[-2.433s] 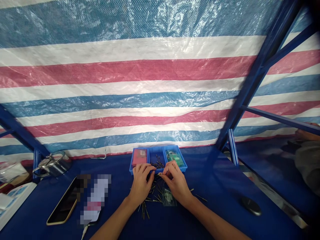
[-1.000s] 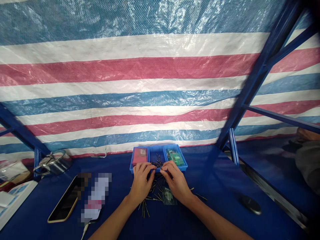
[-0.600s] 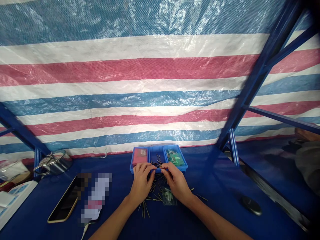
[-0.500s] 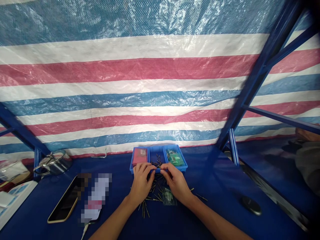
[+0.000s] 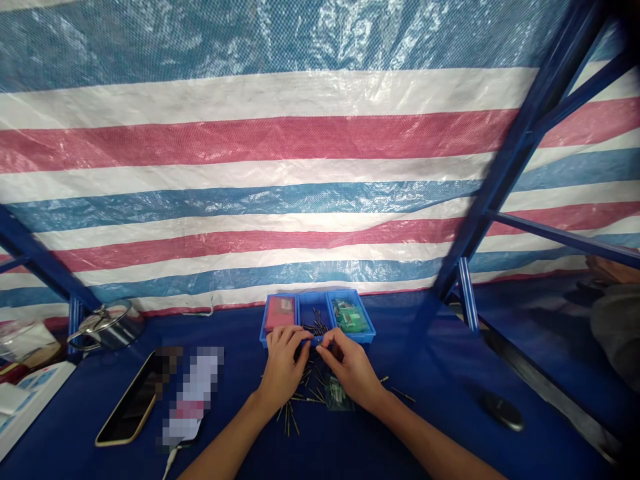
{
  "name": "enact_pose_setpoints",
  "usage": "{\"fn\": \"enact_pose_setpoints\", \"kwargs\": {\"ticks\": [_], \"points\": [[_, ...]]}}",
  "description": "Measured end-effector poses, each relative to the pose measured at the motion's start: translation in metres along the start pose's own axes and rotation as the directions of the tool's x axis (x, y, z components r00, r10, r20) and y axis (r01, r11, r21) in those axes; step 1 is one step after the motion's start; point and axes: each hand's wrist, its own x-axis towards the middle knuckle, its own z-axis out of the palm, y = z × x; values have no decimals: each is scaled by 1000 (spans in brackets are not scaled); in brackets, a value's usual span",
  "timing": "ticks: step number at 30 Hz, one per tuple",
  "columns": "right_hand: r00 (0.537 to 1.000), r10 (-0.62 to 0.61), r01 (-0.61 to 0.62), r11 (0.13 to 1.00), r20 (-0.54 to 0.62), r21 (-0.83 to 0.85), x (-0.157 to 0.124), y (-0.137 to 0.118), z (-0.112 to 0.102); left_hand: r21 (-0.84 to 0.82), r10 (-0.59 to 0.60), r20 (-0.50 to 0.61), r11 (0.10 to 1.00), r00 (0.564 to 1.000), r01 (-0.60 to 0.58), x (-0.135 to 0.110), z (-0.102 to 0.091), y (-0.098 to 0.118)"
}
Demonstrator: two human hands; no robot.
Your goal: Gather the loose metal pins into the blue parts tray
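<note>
My left hand point(image 5: 286, 360) is at the front rim of a blue three-part bin point(image 5: 369, 335), its fingers bent and thumb drawn in. Opposite it, my right hand point(image 5: 353, 365) pinches thumb and forefinger close to the left fingertips. Anything held between them is too small to make out. Just behind the fingertips, thin dark rods point(image 5: 315, 325) with brass-coloured parts lie in the bin's middle compartment. More such rods point(image 5: 290, 419) are scattered on the table under and around both hands. By my right wrist lies a clear bag point(image 5: 339, 395) with small pale pieces inside.
The bin's left compartment holds a pink packet point(image 5: 280, 313), the right one green bagged pieces point(image 5: 350, 315). On the blue table are a phone point(image 5: 127, 403), a lidded metal pot point(image 5: 114, 325) and a dark oval object point(image 5: 501, 409). Blue frame posts point(image 5: 493, 200) flank the striped sheet.
My right fingertips have shifted slightly down and left, and the rods behind them in the middle compartment show more fully. My left hand has stayed almost in place.
</note>
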Motion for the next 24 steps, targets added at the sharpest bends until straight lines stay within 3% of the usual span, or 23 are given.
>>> {"fn": "enact_pose_setpoints", "kwargs": {"ticks": [24], "points": [[1000,16,-16,1000,0,7,1,1,-1,10,4,-12,1000,1000,-4,0,0,0]]}}
